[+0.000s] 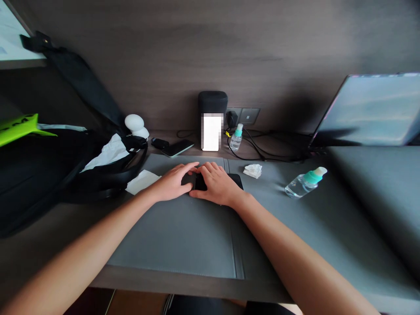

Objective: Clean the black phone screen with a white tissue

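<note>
A black phone lies flat on the grey desk mat, its rounded right end showing past my right hand. My left hand curves around the left end of this dark slab, thumb at the near edge and fingers at the far edge. Over the middle of the phone, my right hand spans it with the thumb near and the fingers on the far side. The fingertips of both hands almost meet. Most of the phone's face is covered by the hands. A white paper lies beside my left wrist.
A spray bottle and a crumpled tissue are on the right, near a laptop. At the back stand a small bottle, a black speaker-like block and cables. A black bag fills the left.
</note>
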The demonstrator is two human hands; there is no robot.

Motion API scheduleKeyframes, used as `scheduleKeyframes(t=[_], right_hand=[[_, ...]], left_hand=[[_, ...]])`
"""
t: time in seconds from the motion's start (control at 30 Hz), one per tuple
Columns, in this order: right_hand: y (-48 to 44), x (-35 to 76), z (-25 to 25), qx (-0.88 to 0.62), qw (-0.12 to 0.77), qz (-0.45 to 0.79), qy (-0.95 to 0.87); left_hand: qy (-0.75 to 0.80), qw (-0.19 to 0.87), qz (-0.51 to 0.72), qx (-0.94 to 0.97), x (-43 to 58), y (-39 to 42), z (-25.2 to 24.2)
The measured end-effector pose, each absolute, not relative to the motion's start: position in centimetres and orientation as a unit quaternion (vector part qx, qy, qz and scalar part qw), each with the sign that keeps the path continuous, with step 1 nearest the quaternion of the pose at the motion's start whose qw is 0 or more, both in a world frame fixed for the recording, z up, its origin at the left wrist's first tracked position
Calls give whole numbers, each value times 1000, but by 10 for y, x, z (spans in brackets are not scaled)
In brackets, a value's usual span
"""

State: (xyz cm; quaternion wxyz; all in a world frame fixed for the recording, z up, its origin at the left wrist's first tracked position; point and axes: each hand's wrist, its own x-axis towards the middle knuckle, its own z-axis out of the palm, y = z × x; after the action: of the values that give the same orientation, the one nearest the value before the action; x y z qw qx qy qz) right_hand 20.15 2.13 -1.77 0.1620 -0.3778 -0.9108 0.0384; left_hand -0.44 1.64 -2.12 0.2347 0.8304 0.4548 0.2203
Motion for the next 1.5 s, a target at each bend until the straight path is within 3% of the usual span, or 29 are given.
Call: scheduleKeyframes(t=[1.2, 1.4, 1.5], right_hand=[[25, 200, -25, -366, 199, 17, -909], [9, 218, 5, -362, 216, -8, -907], [4, 249, 36, -385, 289, 1, -876]], left_hand=[[446, 197, 233, 841, -2, 15, -22], [423, 178, 235, 857, -2, 15, -20], [420, 124, 219, 872, -1, 12, -18]])
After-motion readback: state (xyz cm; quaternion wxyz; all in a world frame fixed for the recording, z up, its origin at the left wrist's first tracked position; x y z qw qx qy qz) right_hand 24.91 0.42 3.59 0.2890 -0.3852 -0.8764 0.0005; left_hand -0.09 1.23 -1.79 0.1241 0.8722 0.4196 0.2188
